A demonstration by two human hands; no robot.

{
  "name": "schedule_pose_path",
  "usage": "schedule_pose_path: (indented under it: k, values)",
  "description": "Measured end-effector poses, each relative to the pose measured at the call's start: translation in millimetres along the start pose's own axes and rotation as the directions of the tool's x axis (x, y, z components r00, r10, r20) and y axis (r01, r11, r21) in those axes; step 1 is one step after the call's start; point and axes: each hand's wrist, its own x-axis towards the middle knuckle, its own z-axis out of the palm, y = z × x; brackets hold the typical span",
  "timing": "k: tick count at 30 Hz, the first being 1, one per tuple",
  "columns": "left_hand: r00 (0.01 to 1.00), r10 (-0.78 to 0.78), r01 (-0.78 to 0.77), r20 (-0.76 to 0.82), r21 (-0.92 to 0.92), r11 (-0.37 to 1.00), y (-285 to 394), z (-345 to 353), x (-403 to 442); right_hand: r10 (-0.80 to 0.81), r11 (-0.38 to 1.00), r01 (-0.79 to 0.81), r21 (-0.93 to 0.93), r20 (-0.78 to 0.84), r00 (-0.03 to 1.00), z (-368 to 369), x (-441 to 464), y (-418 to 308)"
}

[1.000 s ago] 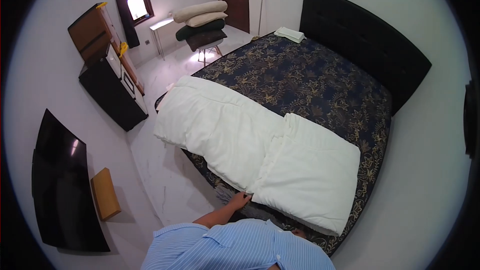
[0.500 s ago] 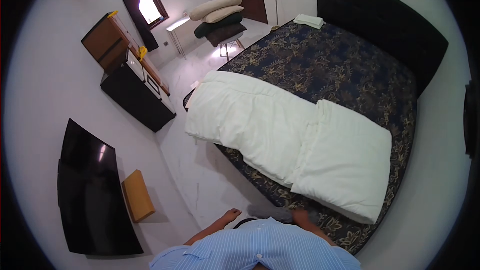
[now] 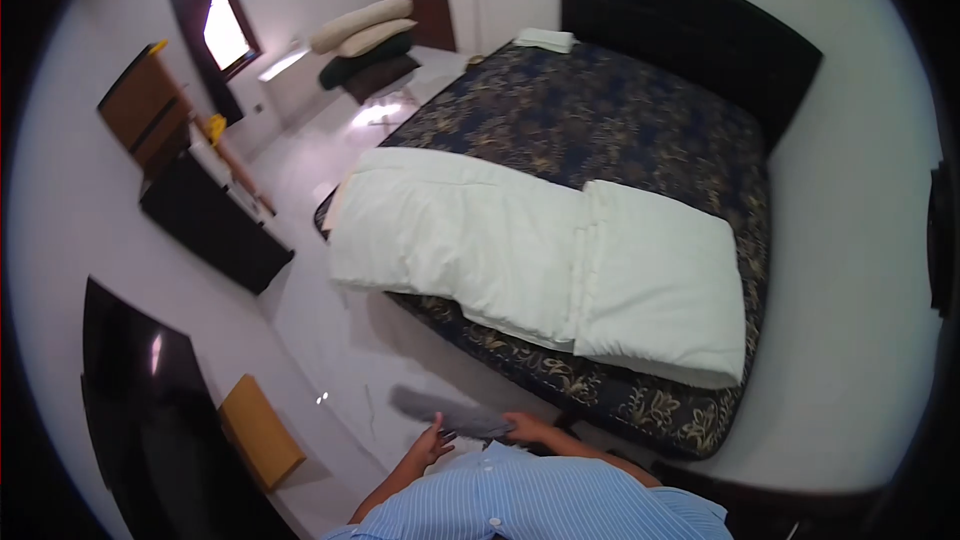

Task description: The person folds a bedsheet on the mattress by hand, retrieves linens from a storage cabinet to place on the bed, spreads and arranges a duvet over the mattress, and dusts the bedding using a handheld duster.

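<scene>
A long, fuzzy grey duster (image 3: 455, 413) stretches leftward in front of my waist. My right hand (image 3: 522, 428) is closed around its right end. My left hand (image 3: 431, 442) is just below its middle, fingers apart; whether they touch the fibres I cannot tell. Beyond, a folded white duvet (image 3: 460, 240) lies across the foot half of the mattress (image 3: 630, 110), which has a dark floral pattern. The duvet's right part is folded over in a thicker layer.
White folded cloth (image 3: 545, 40) rests near the black headboard (image 3: 690, 20). Stacked pillows (image 3: 365, 45) stand by the window. Along the left wall are a black cabinet (image 3: 215, 220), a television (image 3: 150, 410) and a wooden box-like shelf (image 3: 258, 430).
The view has shifted, so the bed sits further left. The duster has swung out from the bed's edge to in front of me, and my left hand has come close to it and opened.
</scene>
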Motion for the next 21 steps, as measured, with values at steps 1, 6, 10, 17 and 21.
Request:
schedule_pose_path:
  k: [1,6,10,17,21]
  values:
    - [1.0,-0.011,0.01,0.027,0.034,0.999,7,-2,7,-0.055,0.996,0.052,0.068,0.052,0.997,2,-4,-25]
    - [0.936,0.241,-0.151,0.258,-0.325,0.934,37,0,30,-0.132,0.958,0.188,0.216,-0.25,0.959,35,-20,1]
    - [0.902,0.315,-0.178,0.294,-0.411,0.894,55,28,21,0.082,0.941,-0.033,0.338,-0.131,0.988,12,-61,7]
    - [0.885,0.235,-0.07,0.402,-0.385,0.92,61,62,23,0.044,0.987,0.034,0.154,-0.479,0.877,-2,-75,10]
    - [0.831,0.201,-0.007,0.518,-0.351,0.936,73,95,18,0.067,0.951,0.119,0.286,-0.564,0.823,-46,-92,11]
